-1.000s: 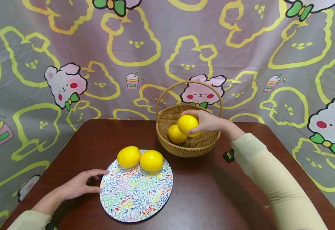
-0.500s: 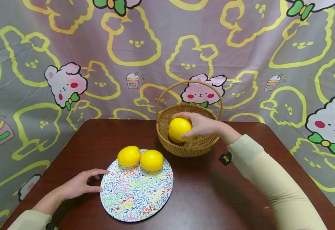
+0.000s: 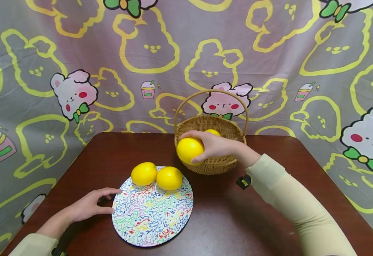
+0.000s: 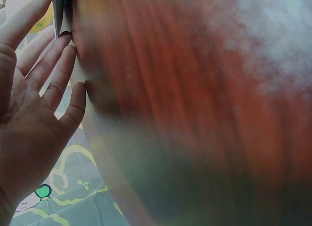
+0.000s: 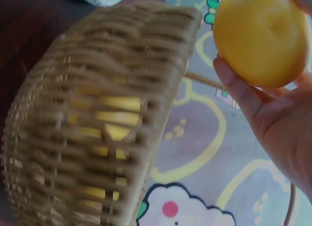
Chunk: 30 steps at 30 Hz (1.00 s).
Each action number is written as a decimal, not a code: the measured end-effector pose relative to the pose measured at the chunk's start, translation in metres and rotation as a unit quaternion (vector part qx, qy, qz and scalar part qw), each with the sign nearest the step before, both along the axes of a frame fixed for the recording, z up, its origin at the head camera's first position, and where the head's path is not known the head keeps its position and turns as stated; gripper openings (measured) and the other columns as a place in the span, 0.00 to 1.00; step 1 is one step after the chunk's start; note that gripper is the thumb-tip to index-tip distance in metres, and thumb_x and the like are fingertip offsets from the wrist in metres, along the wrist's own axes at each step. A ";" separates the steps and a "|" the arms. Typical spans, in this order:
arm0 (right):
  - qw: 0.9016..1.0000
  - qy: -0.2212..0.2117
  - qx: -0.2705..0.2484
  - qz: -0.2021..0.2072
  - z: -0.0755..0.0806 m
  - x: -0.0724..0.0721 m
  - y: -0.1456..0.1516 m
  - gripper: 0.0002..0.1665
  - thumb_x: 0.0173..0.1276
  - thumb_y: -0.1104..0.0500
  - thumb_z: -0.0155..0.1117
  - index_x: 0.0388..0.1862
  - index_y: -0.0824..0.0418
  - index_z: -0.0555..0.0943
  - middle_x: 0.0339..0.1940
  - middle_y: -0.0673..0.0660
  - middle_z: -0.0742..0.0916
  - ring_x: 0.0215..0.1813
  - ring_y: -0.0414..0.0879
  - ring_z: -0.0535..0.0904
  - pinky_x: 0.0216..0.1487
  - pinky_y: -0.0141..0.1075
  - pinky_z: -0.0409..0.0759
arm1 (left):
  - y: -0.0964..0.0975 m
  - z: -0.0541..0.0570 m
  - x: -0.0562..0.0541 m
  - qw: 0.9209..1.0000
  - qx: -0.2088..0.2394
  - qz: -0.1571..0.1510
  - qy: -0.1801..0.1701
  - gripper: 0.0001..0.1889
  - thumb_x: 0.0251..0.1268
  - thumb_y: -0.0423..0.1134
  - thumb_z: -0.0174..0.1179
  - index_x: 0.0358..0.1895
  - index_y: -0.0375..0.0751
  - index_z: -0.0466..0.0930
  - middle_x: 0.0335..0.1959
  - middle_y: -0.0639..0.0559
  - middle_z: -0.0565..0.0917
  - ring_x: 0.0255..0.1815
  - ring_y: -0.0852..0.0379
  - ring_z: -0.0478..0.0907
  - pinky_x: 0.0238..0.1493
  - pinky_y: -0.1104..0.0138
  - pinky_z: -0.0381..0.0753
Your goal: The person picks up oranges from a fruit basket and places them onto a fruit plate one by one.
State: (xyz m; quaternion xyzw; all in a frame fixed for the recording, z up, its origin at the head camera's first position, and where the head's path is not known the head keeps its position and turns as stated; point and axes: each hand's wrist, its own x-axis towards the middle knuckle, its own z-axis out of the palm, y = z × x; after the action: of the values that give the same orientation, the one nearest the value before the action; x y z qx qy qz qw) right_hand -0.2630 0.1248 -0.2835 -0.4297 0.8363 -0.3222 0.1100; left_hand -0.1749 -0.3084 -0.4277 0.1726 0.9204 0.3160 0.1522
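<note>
My right hand [image 3: 215,144] grips a smooth yellow lemon [image 3: 190,150] in front of the basket's left rim. In the right wrist view the thumb and fingers curl round that lemon [image 5: 263,36], its dimpled end showing. Behind the hand, part of another lemon [image 3: 212,132] shows inside the wicker basket [image 3: 210,167]. Two lemons [image 3: 144,174] lie side by side at the back of a round, colourfully squiggled plate [image 3: 151,220]. My left hand [image 3: 85,205] is at the plate's left edge, fingers extended; its fingertips appear to touch the rim.
The basket's tall arched handle [image 3: 211,91] rises over its opening. Everything stands on a dark reddish-brown table [image 3: 234,220]. A patterned cloth [image 3: 160,42] hangs behind and at both sides. Yellow shows through the basket's weave in the right wrist view.
My right hand has moved left and forward out of the basket, carrying a lemon over its rim towards the plate. The left hand and the plate have stayed put.
</note>
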 end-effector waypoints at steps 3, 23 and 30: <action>1.000 -0.010 -0.006 0.014 -0.003 0.003 -0.006 0.45 0.53 0.55 0.76 0.69 0.55 0.66 0.59 0.50 0.77 0.50 0.49 0.74 0.49 0.45 0.75 | 0.001 0.000 0.001 1.000 0.006 -0.005 0.001 0.33 0.53 0.51 0.72 0.62 0.42 0.76 0.56 0.46 0.78 0.45 0.51 0.71 0.47 0.55 0.73; 0.997 -0.025 -0.005 0.079 -0.021 0.014 -0.040 0.44 0.55 0.54 0.75 0.69 0.55 0.66 0.57 0.48 0.77 0.50 0.45 0.74 0.49 0.41 0.75 | 0.001 0.001 0.000 1.000 0.007 0.001 -0.007 0.33 0.53 0.52 0.72 0.62 0.43 0.76 0.57 0.46 0.78 0.46 0.50 0.71 0.48 0.52 0.72; 0.995 -0.024 -0.005 0.095 -0.029 0.016 -0.051 0.44 0.56 0.52 0.74 0.70 0.55 0.65 0.60 0.47 0.75 0.52 0.44 0.73 0.51 0.40 0.74 | 0.000 -0.001 -0.001 1.000 0.005 0.006 -0.010 0.34 0.53 0.53 0.72 0.62 0.43 0.75 0.57 0.47 0.78 0.46 0.51 0.71 0.49 0.52 0.71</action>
State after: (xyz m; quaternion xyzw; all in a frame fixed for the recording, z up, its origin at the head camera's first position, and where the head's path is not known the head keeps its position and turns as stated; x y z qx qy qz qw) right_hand -0.2470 0.0736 -0.3125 -0.5000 0.7871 -0.3247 0.1582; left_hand -0.1760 -0.3079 -0.4288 0.1644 0.9185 0.3229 0.1585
